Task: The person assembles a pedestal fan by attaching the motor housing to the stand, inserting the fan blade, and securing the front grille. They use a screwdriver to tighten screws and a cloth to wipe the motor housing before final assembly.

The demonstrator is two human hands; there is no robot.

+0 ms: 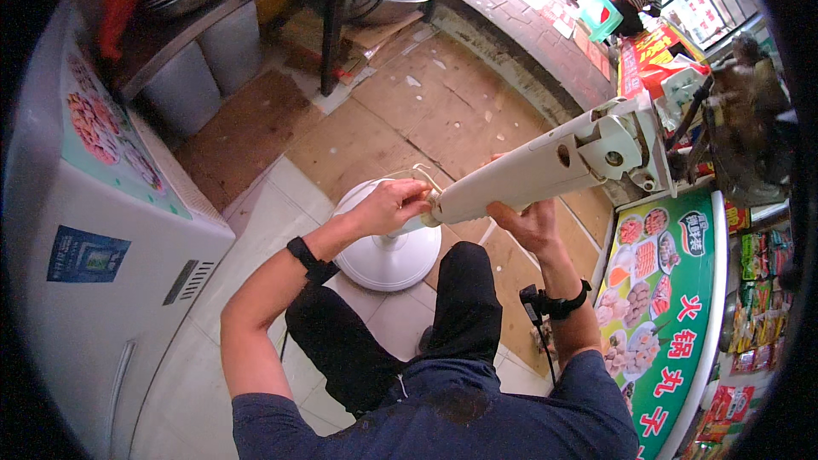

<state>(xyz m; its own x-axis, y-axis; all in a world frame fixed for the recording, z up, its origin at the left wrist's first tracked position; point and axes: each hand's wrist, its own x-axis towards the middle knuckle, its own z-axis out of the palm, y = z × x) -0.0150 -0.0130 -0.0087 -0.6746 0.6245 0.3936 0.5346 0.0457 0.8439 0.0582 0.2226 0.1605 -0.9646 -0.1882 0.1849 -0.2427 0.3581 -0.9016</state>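
- Cream plastic fan column (528, 175) lies tilted across centre of frame, from centre up to the right; its head bracket (622, 149) is at the upper right end.
- Left hand (394, 204) is closed around the lower end of the column, fingers curled on it, prob. to steady or turn that end.
- Right hand (530, 226) is under the column at mid-length, palm up, fingers wrapped from below; it seems to carry the weight so the left one is free to work.
- Round white fan base (383, 255) stands on the floor just below the left hand, between the person's knees; column end is near it, touching or not I cannot tell.
- Room: white freezer (94, 264) closes the left side, green counter w/ food pictures (673, 307) the lower right, close to the right elbow.
- Open cardboard-covered floor (409, 111) is at upper centre; metal table legs (334, 25) stand further up.
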